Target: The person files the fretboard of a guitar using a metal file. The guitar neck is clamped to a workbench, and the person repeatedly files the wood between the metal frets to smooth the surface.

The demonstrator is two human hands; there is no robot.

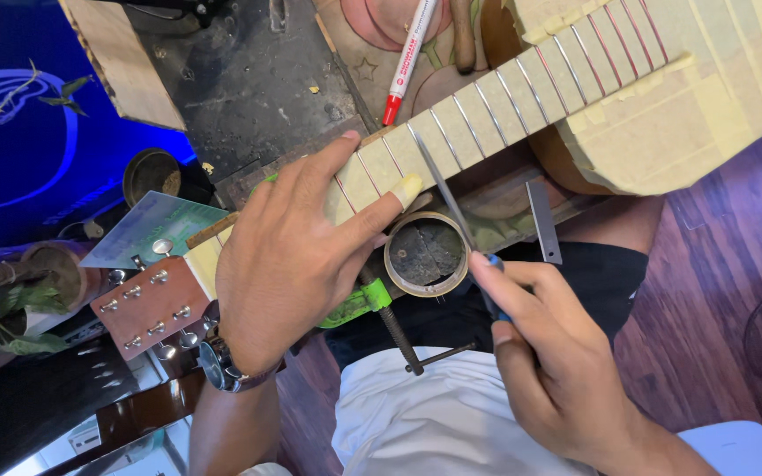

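Fingers [359, 207] of the left hand [288, 264] spread flat on the tape-masked wooden guitar neck [487, 110].
Right hand [557, 353] pinches a thin blue-handled metal file [443, 189]; its handle is mostly hidden, guitar body cut off.

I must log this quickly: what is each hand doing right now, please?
Left hand: open, resting flat on the guitar neck, holding nothing.
Right hand: closed on a thin file laid across a fret.

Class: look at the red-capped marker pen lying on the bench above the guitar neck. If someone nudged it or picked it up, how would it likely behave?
The marker pen is a slim round barrel lying flat, so a sideways nudge would probably roll it. It looks like light, stiff plastic, likely easy to lift without bending. Its smooth barrel may be slightly slippery.
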